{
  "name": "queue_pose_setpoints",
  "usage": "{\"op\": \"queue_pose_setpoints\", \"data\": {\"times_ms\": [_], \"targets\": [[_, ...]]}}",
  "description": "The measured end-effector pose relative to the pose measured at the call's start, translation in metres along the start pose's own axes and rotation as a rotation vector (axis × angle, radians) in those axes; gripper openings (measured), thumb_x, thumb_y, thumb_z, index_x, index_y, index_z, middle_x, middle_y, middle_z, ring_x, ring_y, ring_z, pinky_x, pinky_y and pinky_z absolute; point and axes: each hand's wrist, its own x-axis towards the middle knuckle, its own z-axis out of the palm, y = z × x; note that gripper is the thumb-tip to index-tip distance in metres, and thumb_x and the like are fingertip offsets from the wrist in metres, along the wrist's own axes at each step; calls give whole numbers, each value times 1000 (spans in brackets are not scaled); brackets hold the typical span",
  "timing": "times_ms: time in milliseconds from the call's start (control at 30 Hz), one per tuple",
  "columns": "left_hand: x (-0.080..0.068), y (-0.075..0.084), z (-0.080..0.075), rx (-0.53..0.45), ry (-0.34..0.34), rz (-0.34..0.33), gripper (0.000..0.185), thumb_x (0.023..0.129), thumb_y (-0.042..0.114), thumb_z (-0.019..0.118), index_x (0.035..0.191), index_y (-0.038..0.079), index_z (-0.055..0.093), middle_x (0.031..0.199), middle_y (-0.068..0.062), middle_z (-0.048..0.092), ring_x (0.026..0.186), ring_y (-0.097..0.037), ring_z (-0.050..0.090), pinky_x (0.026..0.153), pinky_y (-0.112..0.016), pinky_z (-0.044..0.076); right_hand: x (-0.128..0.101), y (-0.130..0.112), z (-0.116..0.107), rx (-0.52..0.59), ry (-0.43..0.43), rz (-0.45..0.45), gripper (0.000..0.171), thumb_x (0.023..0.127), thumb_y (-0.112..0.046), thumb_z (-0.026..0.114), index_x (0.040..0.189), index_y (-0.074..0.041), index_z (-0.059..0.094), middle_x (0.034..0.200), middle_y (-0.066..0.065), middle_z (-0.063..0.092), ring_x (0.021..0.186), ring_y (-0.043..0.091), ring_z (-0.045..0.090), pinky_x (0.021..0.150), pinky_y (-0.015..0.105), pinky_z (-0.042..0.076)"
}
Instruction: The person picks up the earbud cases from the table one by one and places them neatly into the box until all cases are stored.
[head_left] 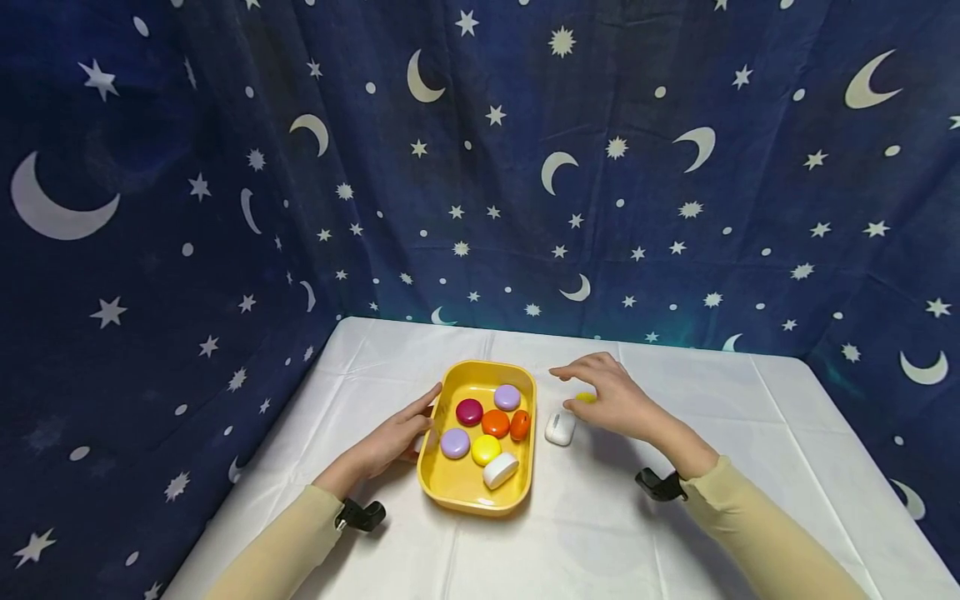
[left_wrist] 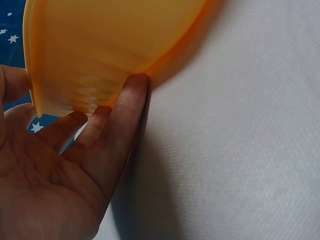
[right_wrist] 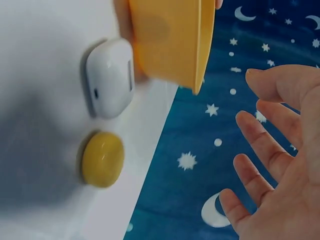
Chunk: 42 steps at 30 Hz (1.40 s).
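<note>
A yellow tray (head_left: 427,485) stands on the table, and my left hand (head_left: 388,442) grips its left side. In the left wrist view the fingers (left_wrist: 132,95) rest against the tray's outer wall, with the thumb by the rim. Inside lie glossy rounded discs: lilac (head_left: 454,443), magenta (head_left: 469,412), orange (head_left: 495,423) and yellow (head_left: 486,450), plus a white one (head_left: 501,471) tipped up. Right of the tray, my right hand (head_left: 611,396) hovers with spread, slightly bent fingers, holding nothing. Near it lie a white earbud case (right_wrist: 110,78) and another yellow disc (right_wrist: 103,159), partly hidden in the head view.
A white cloth (head_left: 600,517) covers the table. Dark blue curtains (head_left: 510,167) with moons and stars hang behind and at the sides. Each wrist wears a black camera mount, one on the left (head_left: 362,515) and one on the right (head_left: 660,484).
</note>
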Motion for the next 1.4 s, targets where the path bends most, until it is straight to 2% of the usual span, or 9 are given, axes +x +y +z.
{"op": "queue_pose_setpoints", "data": {"times_ms": [400,667,800,1200,1400], "targets": [[-1,0,-2,-9,-21,11,67,102,25,52,162,40,27,165,-16,30,131,-36,52,86,-46,59,-18,33,-8,-29,31,24,51,90,-21,74,140,-25,65,124,-1,64,129,30,42,105,62,31],[-1,0,-2,-6,-28,12,67,102,26,51,162,41,26,165,-16,29,132,-37,50,85,-45,60,-21,45,-5,-33,43,27,51,90,-17,75,139,-17,65,122,5,66,130,36,42,105,64,29],[0,-2,-1,3,-29,16,67,102,27,51,163,40,25,165,-17,29,134,-38,49,85,-46,60,-19,49,-2,-39,48,37,51,88,-15,76,138,-17,66,120,5,67,129,37,44,104,65,31],[1,-2,-2,-5,-18,8,66,102,27,52,161,42,28,166,-17,27,137,-39,47,87,-48,59,-12,64,8,-37,-11,118,56,87,-20,76,141,-14,63,123,6,67,128,37,43,103,63,32],[2,-2,-1,-8,-17,8,66,102,27,52,161,42,29,165,-17,27,137,-39,47,86,-48,59,-8,70,15,-49,-49,165,60,84,-24,80,141,-15,63,124,6,67,123,35,46,100,60,35]]}}
